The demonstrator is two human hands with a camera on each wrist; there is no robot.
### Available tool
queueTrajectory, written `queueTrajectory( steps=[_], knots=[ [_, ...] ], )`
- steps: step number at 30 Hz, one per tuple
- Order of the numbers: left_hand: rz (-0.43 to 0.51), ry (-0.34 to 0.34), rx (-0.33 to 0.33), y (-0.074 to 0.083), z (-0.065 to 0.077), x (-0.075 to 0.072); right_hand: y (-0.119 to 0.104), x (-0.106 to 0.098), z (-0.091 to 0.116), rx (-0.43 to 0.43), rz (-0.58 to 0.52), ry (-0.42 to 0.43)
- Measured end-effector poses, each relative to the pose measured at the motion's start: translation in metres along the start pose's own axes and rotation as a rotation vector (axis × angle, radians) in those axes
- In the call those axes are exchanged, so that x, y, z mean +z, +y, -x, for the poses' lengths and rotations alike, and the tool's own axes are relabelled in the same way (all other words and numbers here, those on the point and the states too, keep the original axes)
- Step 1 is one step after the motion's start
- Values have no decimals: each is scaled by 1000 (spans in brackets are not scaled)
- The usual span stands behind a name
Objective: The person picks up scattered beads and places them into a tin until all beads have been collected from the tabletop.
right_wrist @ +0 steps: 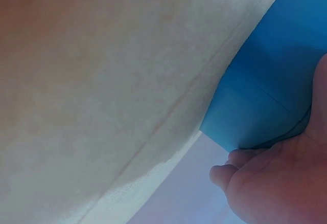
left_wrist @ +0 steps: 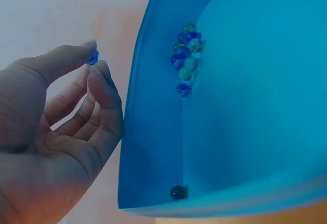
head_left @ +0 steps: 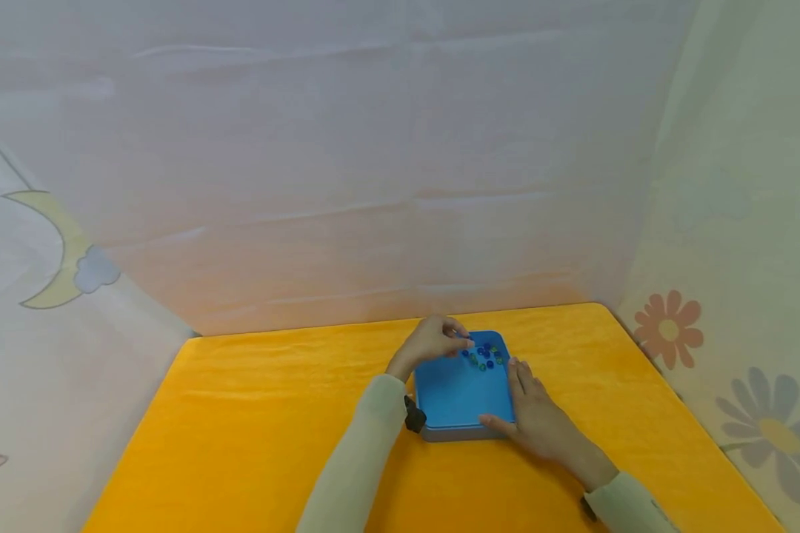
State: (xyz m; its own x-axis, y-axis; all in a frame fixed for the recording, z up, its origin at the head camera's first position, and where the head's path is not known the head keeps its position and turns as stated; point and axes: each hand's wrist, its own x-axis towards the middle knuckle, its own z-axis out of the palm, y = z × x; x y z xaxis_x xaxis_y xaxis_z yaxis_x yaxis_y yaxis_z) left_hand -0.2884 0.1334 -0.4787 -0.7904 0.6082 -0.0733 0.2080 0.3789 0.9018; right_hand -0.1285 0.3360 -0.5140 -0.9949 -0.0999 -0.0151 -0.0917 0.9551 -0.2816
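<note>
Between thumb and forefinger, my left hand [head_left: 431, 340] pinches a blue marble [left_wrist: 93, 58], just outside the wall of a blue box [head_left: 463, 392]. Several marbles [left_wrist: 187, 55], dark blue and yellow-green, lie clustered inside along that wall. A single dark marble [left_wrist: 178, 192] sits apart in a corner. My right hand [head_left: 540, 414] rests on the box's right side, its fingers extended along the side and its thumb at the front edge. In the right wrist view, part of the right hand [right_wrist: 286, 183] shows against the blue box wall [right_wrist: 260, 91].
The box stands on a table covered with a yellow cloth [head_left: 253, 414]. Hanging printed fabric [head_left: 347, 170] closes off the back and both sides. A pale sleeve [right_wrist: 112, 81] fills much of the right wrist view.
</note>
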Motion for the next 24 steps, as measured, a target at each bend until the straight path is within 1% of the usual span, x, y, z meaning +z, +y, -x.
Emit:
queueTrajectory(
  steps=[6,12,24],
  knots=[
    [-19,12,-19,-2,-3,3,1,0,0,1,-1,-3],
    [-1,12,-27,-2,-6,5,1,0,0,0,0,-1],
    [29,-17,-31,1,-10,8,-1,-2,1,-4,-9,1]
  ],
)
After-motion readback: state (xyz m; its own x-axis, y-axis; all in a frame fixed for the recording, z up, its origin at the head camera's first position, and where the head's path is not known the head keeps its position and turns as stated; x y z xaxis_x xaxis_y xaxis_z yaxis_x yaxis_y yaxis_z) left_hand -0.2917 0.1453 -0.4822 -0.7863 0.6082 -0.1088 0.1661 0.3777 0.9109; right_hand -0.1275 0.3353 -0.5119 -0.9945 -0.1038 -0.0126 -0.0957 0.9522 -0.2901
